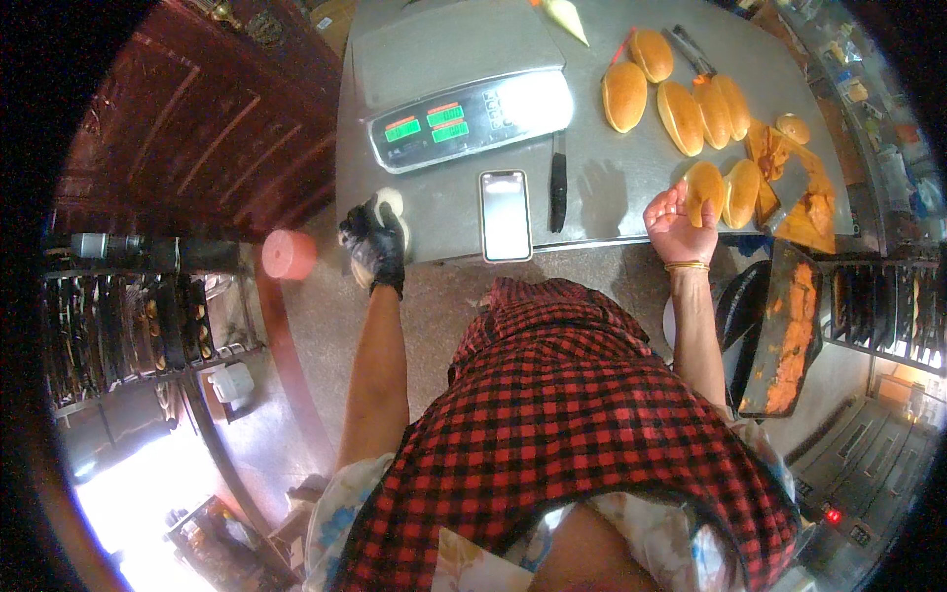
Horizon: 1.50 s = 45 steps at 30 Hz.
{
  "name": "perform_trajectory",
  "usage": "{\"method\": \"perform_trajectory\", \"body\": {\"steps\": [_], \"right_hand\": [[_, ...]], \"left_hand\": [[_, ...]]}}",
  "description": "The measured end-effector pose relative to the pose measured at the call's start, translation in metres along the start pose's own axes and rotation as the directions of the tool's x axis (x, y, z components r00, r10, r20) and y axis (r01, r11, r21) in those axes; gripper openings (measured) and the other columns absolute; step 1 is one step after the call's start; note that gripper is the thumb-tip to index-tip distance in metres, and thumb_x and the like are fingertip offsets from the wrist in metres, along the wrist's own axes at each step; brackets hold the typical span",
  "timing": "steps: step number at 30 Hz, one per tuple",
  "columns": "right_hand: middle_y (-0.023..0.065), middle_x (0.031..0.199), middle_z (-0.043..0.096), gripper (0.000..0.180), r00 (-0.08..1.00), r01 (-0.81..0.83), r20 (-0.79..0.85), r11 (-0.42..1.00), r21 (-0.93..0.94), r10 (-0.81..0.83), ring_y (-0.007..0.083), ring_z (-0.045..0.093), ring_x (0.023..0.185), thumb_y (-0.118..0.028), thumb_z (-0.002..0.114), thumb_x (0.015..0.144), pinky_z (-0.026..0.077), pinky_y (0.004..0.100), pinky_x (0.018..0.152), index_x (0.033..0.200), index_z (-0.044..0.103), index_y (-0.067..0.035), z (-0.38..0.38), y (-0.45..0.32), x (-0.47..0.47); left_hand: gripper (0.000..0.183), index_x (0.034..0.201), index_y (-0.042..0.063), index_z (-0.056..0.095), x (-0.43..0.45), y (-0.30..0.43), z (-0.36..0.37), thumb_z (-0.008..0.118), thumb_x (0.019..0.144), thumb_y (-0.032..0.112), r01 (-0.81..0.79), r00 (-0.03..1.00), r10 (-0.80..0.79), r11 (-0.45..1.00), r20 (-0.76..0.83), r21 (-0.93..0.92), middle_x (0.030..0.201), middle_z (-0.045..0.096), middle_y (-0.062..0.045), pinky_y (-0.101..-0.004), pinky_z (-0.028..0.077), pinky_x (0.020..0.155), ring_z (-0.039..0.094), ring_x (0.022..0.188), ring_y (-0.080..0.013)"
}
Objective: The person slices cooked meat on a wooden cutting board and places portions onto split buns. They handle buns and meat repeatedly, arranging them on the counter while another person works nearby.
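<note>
At the table's left front corner, my left hand [373,244], in a black glove, holds a pale bread roll [396,206] with its whitish side showing. My bare right hand [684,229], wearing a thin bangle, grips the near end of a golden oblong bun [704,185] at the right front edge. Right beside that bun lies another oblong bun [741,194]. Several more golden buns [680,117] rest farther back on the metal table [444,211]. A black-handled knife [558,189] and a phone [506,216] with a lit screen lie between my hands.
A lit digital scale [470,118] stands behind the phone. Far back lies a filled piping bag [566,21]. At the right are a smeared orange-brown sheet [803,196], a small round bun [792,128] and, lower, a tray with orange filling [792,333]. A pink roll [288,254] is left of the table.
</note>
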State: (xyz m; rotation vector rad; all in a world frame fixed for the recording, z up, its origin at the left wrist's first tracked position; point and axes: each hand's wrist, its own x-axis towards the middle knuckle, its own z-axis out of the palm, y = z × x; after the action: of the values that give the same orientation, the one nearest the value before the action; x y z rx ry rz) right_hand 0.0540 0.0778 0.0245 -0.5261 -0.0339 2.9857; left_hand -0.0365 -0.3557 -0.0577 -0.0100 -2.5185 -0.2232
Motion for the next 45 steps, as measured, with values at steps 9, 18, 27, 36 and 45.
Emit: {"method": "perform_trajectory", "body": {"steps": [9, 18, 27, 36, 45], "right_hand": [[0.0081, 0.086, 0.063, 0.041, 0.999, 0.005, -0.050, 1.000, -0.024, -0.007, 0.0205, 0.056, 0.083, -0.037, 0.057, 0.071, 0.040, 0.0360, 0.081, 0.090, 0.060, 0.000, -0.003, 0.001, 0.005], [0.0106, 0.087, 0.060, 0.042, 0.999, 0.003, -0.045, 1.000, 0.016, -0.002, 0.0221, 0.054, 0.084, -0.034, 0.052, 0.074, 0.040, 0.0352, 0.081, 0.093, 0.059, 0.003, 0.000, 0.003, 0.004], [0.0104, 0.086, 0.060, 0.041, 0.999, 0.017, -0.047, 1.000, 0.000, -0.017, 0.0222, 0.054, 0.083, -0.034, 0.052, 0.075, 0.040, 0.0359, 0.080, 0.093, 0.058, 0.003, 0.000, 0.004, 0.005], [0.0105, 0.086, 0.060, 0.041, 0.999, 0.008, -0.052, 1.000, -0.011, -0.009, 0.0219, 0.054, 0.083, -0.033, 0.053, 0.074, 0.040, 0.0356, 0.081, 0.094, 0.058, 0.002, 0.000, 0.003, 0.006], [0.0108, 0.086, 0.059, 0.041, 0.998, 0.008, -0.064, 1.000, 0.011, -0.007, 0.0220, 0.054, 0.084, -0.031, 0.057, 0.071, 0.040, 0.0354, 0.081, 0.094, 0.058, 0.002, -0.001, 0.002, 0.009]], "left_hand": [[0.028, 0.091, 0.010, 0.060, 0.003, 0.003, -0.001, 0.049, 0.083, 0.035, 0.009, 0.999, -0.008, 0.999, 0.032, -0.038, 0.084, 0.058, -0.013, -0.0423, 0.038, 0.072, 0.053, 0.082, -0.0320], [0.030, 0.091, 0.004, 0.063, -0.001, 0.003, 0.002, 0.053, 0.082, 0.031, 0.027, 0.999, -0.029, 0.999, -0.046, -0.043, 0.087, 0.060, -0.014, -0.0404, 0.040, 0.079, 0.054, 0.085, -0.0308], [0.023, 0.096, 0.008, 0.058, -0.003, -0.005, 0.010, 0.049, 0.082, 0.024, -0.074, 0.991, 0.068, 0.996, -0.118, -0.051, 0.085, 0.056, -0.014, -0.0413, 0.038, 0.074, 0.052, 0.082, -0.0317], [0.022, 0.091, 0.007, 0.060, -0.001, 0.000, 0.011, 0.053, 0.082, 0.026, -0.043, 0.988, 0.033, 0.997, -0.149, -0.064, 0.082, 0.057, -0.015, -0.0417, 0.039, 0.070, 0.053, 0.078, -0.0320], [0.026, 0.090, 0.006, 0.061, -0.005, -0.013, 0.020, 0.047, 0.086, 0.027, 0.002, 1.000, -0.002, 1.000, 0.025, -0.015, 0.084, 0.059, -0.014, -0.0416, 0.038, 0.075, 0.052, 0.082, -0.0319]]}}
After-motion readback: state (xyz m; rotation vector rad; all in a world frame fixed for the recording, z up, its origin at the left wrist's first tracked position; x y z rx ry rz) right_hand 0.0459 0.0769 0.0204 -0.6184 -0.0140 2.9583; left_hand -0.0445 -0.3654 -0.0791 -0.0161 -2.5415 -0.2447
